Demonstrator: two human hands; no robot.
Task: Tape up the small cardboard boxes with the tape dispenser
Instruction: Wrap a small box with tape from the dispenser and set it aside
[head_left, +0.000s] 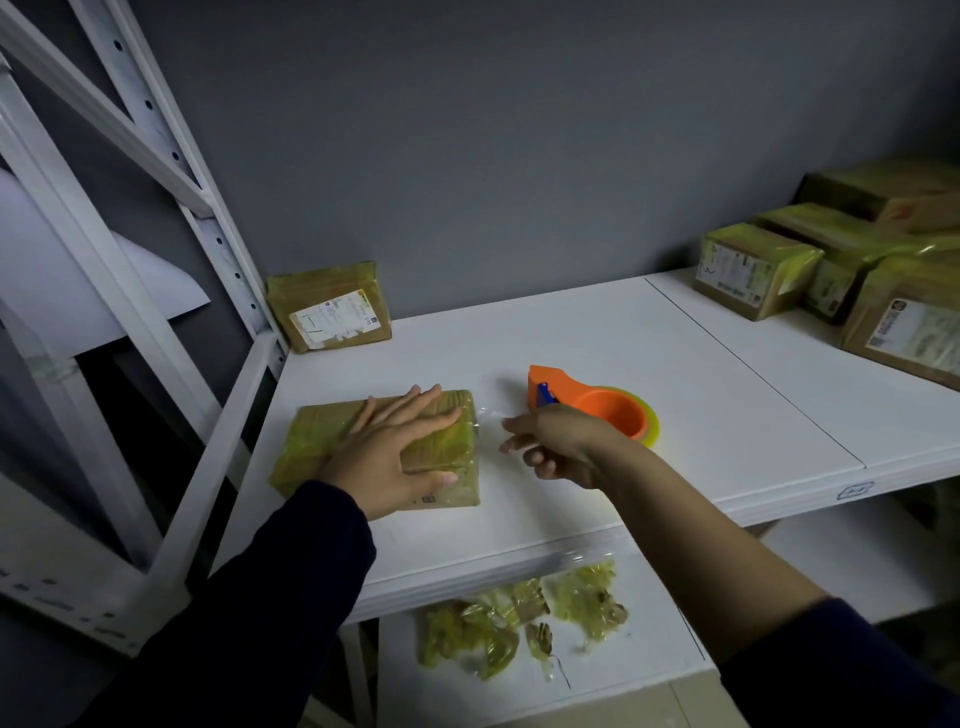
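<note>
Small cardboard box (311, 441) is sitting on the white shelf (701, 374), front left, already pretty yellow with wrap. Its long side runs roughly left to right along the shelf. The person's left hand (395, 452) is lying flat on top, fingers straight and spread, pinning it down.

The bit that matters: a strip of clear tape (488, 415) comes off the box's right end and runs to the right hand (561, 447), which is just beside that end. Those fingers are curled in and look to be pinching the loose tape, though the film is so see-through I wouldn't swear to it.

So the box is to the left of the pinching fingers, and the tape lines up with the box's long axis. My guess is the next move is laying that strip down or around the end. The orange tape dispenser (602, 405) rests on the shelf just behind the right hand, so that's the 1 hand close enough to grab it.
</note>
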